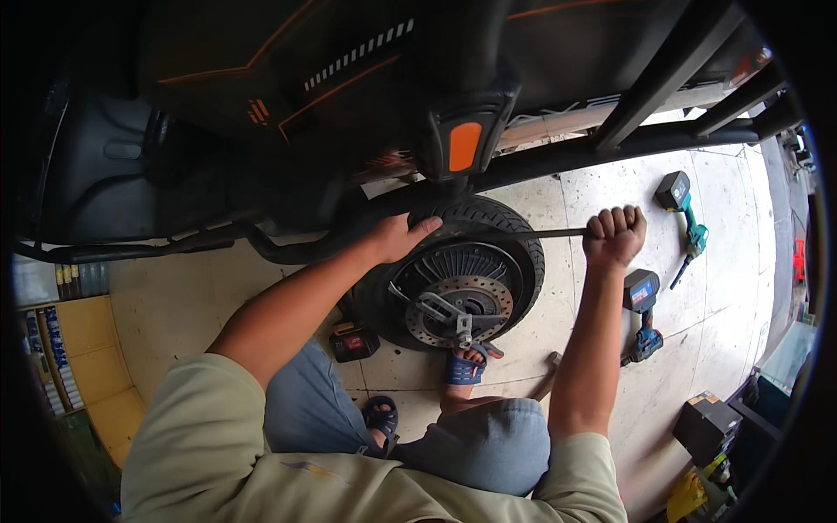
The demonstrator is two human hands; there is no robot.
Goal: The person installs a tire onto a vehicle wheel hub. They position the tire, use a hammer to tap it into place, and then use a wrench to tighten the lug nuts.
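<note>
**Levering a Long Bar at a Scooter Wheel**

Starting at the far left, a yellow shelf [91, 349] stands against the wall, with a row of small bottles [52, 366] lined up along its edge; what is in them cannot be told. Just right of that, the dark body of a scooter [261, 105] fills the top of the view, lying tilted over the tiled floor [593, 288].

The left hand [399, 237] rests on top of the black tire [514, 231], fingers spread flat against the rubber and the frame above it, gripping nothing. Below the hand sits the wheel [453, 292] with its drilled brake disc [475, 305] facing the person. A small black box with a red face [353, 342] lies on the floor just left of the wheel. The person's sandaled foot [466, 366] is planted right under the disc, and a second sandal [381, 417] shows lower left.

A long thin metal bar [532, 233] runs level across the top of the tire, from near the left hand out to the right hand [615, 234], whose fingers are closed in a tight fist around the bar's end.

Further right, a blue and black power drill [643, 315] lies on the floor beside the right forearm, and a teal power tool [684, 218] lies above it, well apart. At the lower right, a black box [704, 423] sits near some yellow items [689, 497].
</note>
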